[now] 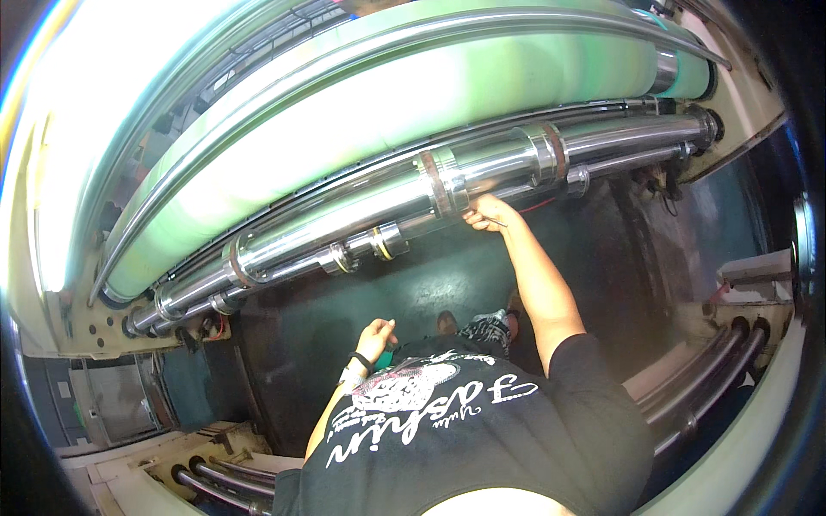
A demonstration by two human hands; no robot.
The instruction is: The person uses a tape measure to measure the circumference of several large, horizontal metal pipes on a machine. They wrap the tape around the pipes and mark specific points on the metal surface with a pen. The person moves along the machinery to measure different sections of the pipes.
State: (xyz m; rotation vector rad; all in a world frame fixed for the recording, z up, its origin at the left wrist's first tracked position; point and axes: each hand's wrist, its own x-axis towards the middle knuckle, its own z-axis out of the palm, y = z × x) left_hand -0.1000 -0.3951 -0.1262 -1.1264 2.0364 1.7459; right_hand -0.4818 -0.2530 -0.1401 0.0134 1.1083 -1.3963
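My right hand (490,212) is closed at the lower edge of the shiny roller shaft (344,206), close beneath a collar ring (441,182) with a brown band. From its fingers sticks a thin metal rod (496,222), like a hex key; its far end is hidden by the hand and shaft. My left hand (376,336) is held near my body, fingers curled, well away from the machine. A bit of teal (384,359) shows just under it, and whether the hand grips it is unclear.
Behind the shaft runs a large pale green roller (413,95) with a curved metal bar across it. A thinner lower shaft (292,273) carries more collars, one with a yellow ring (381,243). Machine side frames (736,95) stand at both ends. Metal bars (705,387) lie at the lower right.
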